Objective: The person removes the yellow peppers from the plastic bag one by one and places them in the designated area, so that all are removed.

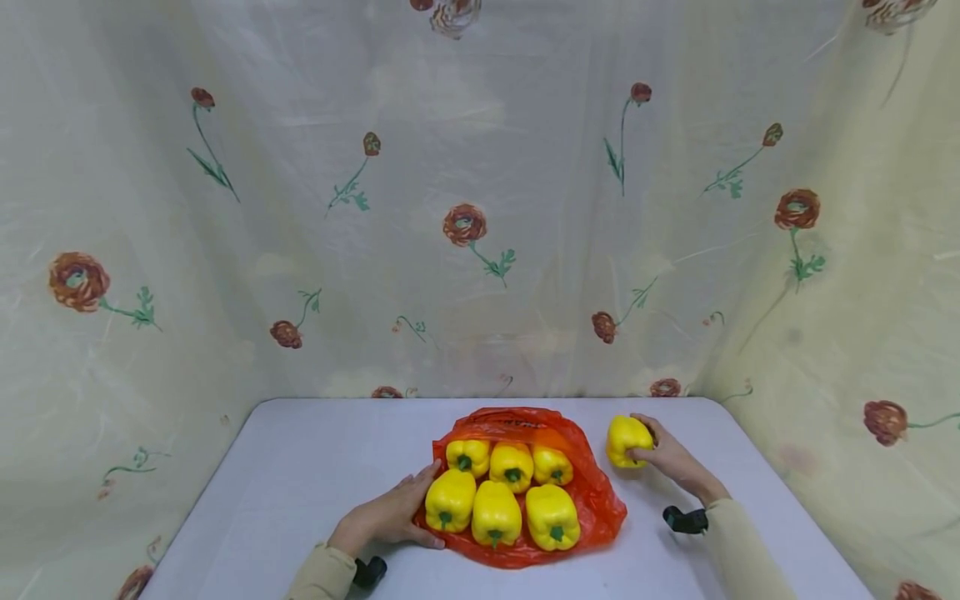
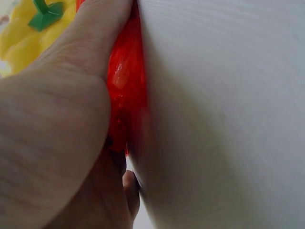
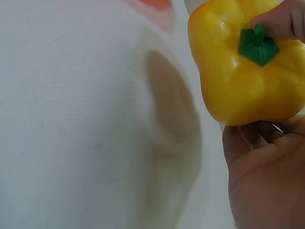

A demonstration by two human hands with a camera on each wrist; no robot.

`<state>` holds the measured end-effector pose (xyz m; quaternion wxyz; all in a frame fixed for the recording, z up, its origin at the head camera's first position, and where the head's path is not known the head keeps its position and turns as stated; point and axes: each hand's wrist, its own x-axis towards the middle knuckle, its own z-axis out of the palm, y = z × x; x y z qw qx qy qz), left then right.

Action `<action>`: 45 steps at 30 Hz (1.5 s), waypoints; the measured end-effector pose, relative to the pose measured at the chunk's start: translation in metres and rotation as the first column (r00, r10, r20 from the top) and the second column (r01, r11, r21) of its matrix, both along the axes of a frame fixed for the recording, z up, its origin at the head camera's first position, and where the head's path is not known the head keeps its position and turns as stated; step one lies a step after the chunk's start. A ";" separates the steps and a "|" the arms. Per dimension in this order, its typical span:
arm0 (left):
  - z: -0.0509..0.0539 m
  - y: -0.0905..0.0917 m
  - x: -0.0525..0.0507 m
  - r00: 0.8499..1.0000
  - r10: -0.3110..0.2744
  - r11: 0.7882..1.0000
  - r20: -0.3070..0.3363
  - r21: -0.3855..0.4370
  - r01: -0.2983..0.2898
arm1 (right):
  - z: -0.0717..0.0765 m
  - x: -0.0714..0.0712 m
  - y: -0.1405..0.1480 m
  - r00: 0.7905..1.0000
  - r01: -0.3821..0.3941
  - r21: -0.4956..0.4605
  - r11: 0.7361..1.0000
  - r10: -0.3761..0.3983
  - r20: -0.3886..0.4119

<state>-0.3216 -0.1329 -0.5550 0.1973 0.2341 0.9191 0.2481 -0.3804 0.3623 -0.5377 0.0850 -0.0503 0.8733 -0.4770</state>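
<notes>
Yel. pepper (image 1: 624,442) in R hand (image 1: 677,461), stem (image 3: 259,46) twd wrist cam (image 1: 684,520), axis ditto

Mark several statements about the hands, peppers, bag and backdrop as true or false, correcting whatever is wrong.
1. The right hand holds a yellow pepper. True.
2. The left hand touches the red bag. True.
3. Only four peppers show against the bag. False: six peppers do.
4. The held pepper's stem is red. False: the stem is green.
5. The backdrop has printed flowers. True.
</notes>
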 end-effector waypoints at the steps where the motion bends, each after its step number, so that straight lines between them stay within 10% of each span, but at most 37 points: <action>1: 0.000 0.000 0.000 1.000 0.000 1.000 0.001 0.002 0.000 | -0.002 0.000 0.000 1.000 0.000 0.002 1.000 0.000 0.004; 20: 0.004 0.000 0.001 1.000 0.012 1.000 0.021 0.013 -0.012 | -0.018 0.000 -0.001 0.999 0.031 0.012 0.999 -0.032 0.042; 45: 0.005 0.001 0.003 0.999 0.035 0.999 0.032 0.012 -0.036 | 0.003 0.015 0.011 0.998 0.018 0.014 1.000 -0.019 0.053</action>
